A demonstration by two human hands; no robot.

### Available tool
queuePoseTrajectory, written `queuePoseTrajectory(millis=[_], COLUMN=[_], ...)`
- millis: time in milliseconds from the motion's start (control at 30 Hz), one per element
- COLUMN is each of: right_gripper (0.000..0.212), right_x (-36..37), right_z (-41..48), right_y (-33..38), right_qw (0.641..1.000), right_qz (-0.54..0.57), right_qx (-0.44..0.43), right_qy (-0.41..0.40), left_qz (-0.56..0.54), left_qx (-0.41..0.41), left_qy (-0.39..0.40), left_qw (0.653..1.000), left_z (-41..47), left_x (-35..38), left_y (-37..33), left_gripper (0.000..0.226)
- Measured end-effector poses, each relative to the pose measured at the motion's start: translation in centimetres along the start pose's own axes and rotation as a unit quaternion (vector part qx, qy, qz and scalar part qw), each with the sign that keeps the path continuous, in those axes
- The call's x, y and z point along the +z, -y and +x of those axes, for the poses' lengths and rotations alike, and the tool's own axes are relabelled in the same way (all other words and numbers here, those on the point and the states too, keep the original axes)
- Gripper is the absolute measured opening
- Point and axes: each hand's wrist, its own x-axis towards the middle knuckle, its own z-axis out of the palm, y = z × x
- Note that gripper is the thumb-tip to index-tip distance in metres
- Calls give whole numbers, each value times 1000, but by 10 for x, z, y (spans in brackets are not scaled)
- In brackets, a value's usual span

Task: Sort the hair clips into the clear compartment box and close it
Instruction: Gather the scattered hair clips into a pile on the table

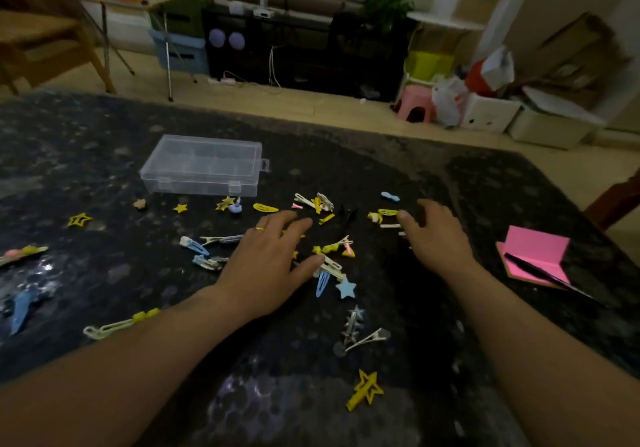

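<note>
One dark desk (460, 187) carries one clear compartment box (204, 164), lid down, beyond both hands. The left hand (266, 266) lies with fingers spread; the right hand (436, 235) has its fingers curled downward, and I cannot tell if they grip anything. One pink notepad (535, 252) lies at the right, and over twenty hair clips (346, 288) are scattered loose, some under the hands.

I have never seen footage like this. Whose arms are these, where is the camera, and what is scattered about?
No machine here: a person wears one wide-angle camera on the head, looking down, so both bare arms are theirs. Hair clips lie scattered on a dark table. The left hand rests spread on the pile. The right hand curls over clips at the pile's edge; whether it holds one is unclear. Behind stands the clear compartment box, lid down. A pink notepad with a pen lies at right.
</note>
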Motion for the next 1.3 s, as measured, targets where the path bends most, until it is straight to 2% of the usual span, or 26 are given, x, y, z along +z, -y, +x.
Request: queuePoseTrajectory(millis=[100,267,500,667,767,867,967,1033,1133,1200,1300], right_gripper=[82,87,76,56,50,54,40,34,31,32,43], right_x=[17,30,47,57,52,44,30,20,12,9,10], right_z=[2,27,55,28,7,-16,-38,-54,-74,-83,-88], right_y=[-20,-10,32,56,59,59,58,51,34,20,3], right_qw=[999,1000,991,971,964,954,950,952,954,965,988], right_qz=[-41,-22,-1,3,51,97,135,191,275,254,146], right_qx=[22,-19,-100,-194,-202,-206,-202,-176,-84,-38,-38], right_qy=[11,8,87,143,167,193,196,159,83,44,40], left_qz=[7,-32,-117,-155,-166,-195,-208,-201,-208,-208,-103], left_qx=[-17,-72,-117,-96,-75,-58,-64,-71,-91,-96,-27], left_qy=[29,107,98,111,113,122,168,185,197,191,166], left_qw=[999,991,981,977,977,972,961,959,954,954,980], left_z=[23,76,114,110,101,82,62,51,33,14,-19], left_x=[9,26,41,41,33,19,2,-10,-26,-31,-27], left_y=[-4,-8,-9,-5,-14,-28,-35,-40,-46,-45,-46], left_gripper=[80,89,79,63,50,40,36,38,45,62,103])
